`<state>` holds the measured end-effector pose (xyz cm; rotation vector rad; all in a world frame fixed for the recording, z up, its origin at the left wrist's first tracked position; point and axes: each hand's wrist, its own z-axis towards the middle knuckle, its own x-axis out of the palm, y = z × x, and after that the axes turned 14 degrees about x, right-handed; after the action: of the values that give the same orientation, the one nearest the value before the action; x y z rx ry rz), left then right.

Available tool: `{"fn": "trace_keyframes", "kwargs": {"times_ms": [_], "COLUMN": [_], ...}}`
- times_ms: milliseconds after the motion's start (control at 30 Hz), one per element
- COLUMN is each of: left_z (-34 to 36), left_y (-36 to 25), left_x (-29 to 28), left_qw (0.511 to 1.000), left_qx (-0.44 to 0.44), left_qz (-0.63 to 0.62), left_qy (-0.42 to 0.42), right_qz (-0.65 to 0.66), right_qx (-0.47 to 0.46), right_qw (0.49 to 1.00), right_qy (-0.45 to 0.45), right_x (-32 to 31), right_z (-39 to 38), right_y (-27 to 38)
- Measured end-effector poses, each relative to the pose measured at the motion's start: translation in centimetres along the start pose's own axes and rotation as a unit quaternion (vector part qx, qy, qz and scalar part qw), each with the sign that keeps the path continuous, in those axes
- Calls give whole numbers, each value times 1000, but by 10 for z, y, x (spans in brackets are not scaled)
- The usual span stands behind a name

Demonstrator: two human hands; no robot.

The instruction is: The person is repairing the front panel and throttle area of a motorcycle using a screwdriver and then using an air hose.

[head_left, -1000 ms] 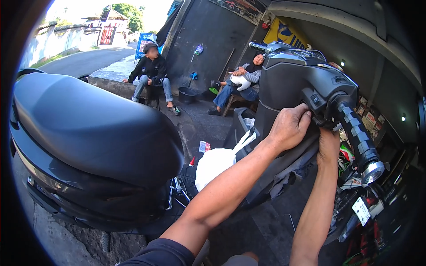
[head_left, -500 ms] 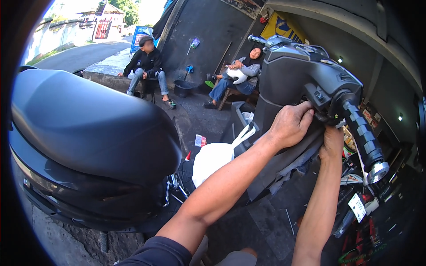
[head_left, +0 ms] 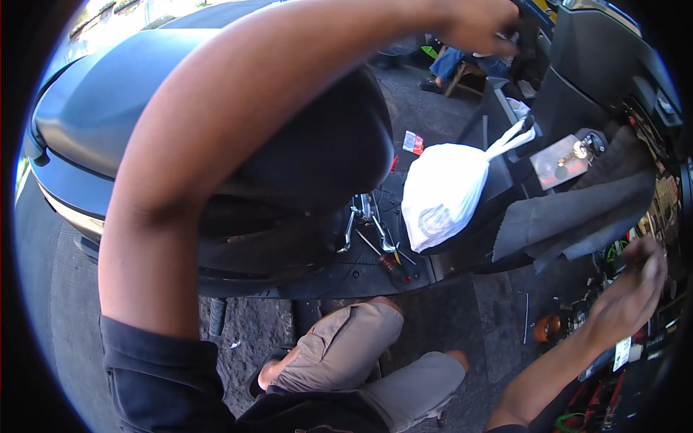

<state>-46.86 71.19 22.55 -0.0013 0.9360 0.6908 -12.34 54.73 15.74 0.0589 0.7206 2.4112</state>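
Note:
My left hand [head_left: 480, 29] is raised at the top, near the dark front body [head_left: 588, 47] of a scooter; its fingers are blurred and what they hold is unclear. My right hand [head_left: 635, 289] is at the right, below a grey cloth [head_left: 563, 213] draped on the scooter, with fingers smeared by motion. A white plastic bag [head_left: 444, 195] with knotted handles sits by the front storage pocket. A silver plate-like part [head_left: 559, 162] lies beside it. Metal tools [head_left: 364, 227] and a screwdriver [head_left: 397, 268] rest on the footboard [head_left: 332, 285].
The black seat [head_left: 94, 108] fills the upper left, partly behind my left arm. A seated person's jeans [head_left: 447, 65] show at the top. My legs [head_left: 346, 339] are at the bottom. Various tools and parts [head_left: 585, 397] crowd the lower right, near a brown round object [head_left: 547, 328].
The view has tipped downward. Both my hands have left the spot under the handlebar switch: the left has risen across the view, the right has moved down and outward to the right.

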Motion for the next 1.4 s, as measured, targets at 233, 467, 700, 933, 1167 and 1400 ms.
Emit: {"fn": "trace_keyframes", "kwargs": {"times_ms": [233, 467, 700, 933, 1167, 1400], "left_z": [-23, -25, -16, -21, -32, -43], "left_y": [64, 42, 57, 72, 47, 52], "left_x": [39, 40, 57, 68, 54, 60], "left_qw": [991, 993, 993, 992, 979, 977], "left_qx": [-71, -104, -89, -99, -200, -197], "left_qz": [-52, -34, -58, 33, 9, -9], "left_qy": [-99, 40, 54, -65, 36, 85], "right_qz": [-92, -280, -312, -168, -106, -267], "right_qx": [375, 436, 403, 454, 253, -320], "right_qw": [821, 805, 804, 843, 932, 889], "right_qy": [420, 291, 307, 233, -236, -187], "right_x": [146, 204, 208, 97, -9, 19], "right_z": [-235, -296, -287, -292, -159, 15], "right_y": [-83, -206, -243, -209, -75, 128]}}
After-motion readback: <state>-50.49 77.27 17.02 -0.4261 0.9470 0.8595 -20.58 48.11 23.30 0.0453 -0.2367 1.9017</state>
